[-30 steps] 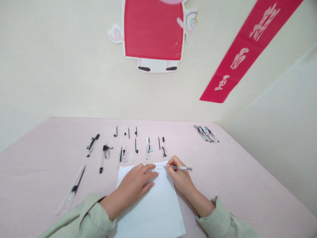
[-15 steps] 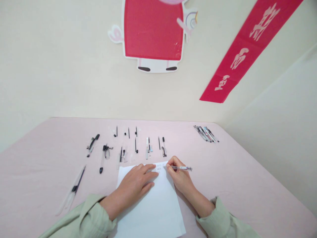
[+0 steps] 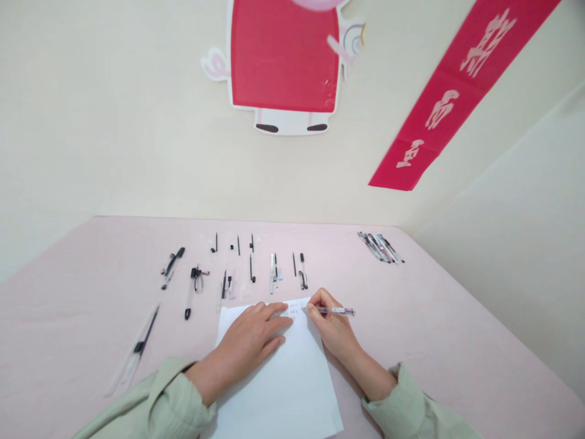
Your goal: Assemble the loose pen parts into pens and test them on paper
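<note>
A sheet of white paper (image 3: 287, 384) lies on the pink-covered table, with faint handwriting near its top edge. Flat across the upper left of the sheet rests my left hand (image 3: 256, 332), fingers stretched out and holding nothing. My right hand (image 3: 331, 323) pinches a clear-barrelled pen (image 3: 338, 311) at the sheet's upper right. The pen's tip meets the paper beside the writing, and its back end points right. Beyond the paper, closest to my fingers, are a dark refill (image 3: 294, 264) and a capped pen part (image 3: 302, 262).
Several taken-apart pens, with refills, caps and clear barrels, lie in rows at the back, among them a black-capped piece (image 3: 188, 296). A long clear barrel with refill (image 3: 139, 347) is at left. A bundle of pens (image 3: 381, 247) sits at back right. A wall (image 3: 137, 152) stands behind.
Almost nothing differs. The view has shifted very slightly; both hands keep their places, and the pen's tip stays at the same spot on the paper.
</note>
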Available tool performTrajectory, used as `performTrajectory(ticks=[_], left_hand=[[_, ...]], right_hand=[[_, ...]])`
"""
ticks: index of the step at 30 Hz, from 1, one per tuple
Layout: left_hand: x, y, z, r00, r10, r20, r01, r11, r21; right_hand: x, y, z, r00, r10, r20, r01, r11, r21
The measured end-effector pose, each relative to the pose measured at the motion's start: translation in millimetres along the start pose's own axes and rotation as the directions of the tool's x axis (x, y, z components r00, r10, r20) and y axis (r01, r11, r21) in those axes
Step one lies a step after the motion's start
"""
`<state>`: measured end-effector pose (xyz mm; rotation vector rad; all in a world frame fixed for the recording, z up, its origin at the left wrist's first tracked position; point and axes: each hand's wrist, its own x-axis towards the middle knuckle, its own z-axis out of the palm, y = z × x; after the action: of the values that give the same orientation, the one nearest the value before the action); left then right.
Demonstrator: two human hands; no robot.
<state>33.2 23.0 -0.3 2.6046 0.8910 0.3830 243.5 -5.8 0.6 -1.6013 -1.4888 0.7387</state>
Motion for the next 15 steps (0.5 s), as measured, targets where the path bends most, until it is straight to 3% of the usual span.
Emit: performTrajectory(ticks=[15], left_hand=[[0.2,1.3,-1.0,1.0,-0.006,0.012,0.006,1.0,-0.004]], right_hand=[[0.0,1.4,-0.2,1.0,-0.015,-0.01,0.015,1.0,-0.005]])
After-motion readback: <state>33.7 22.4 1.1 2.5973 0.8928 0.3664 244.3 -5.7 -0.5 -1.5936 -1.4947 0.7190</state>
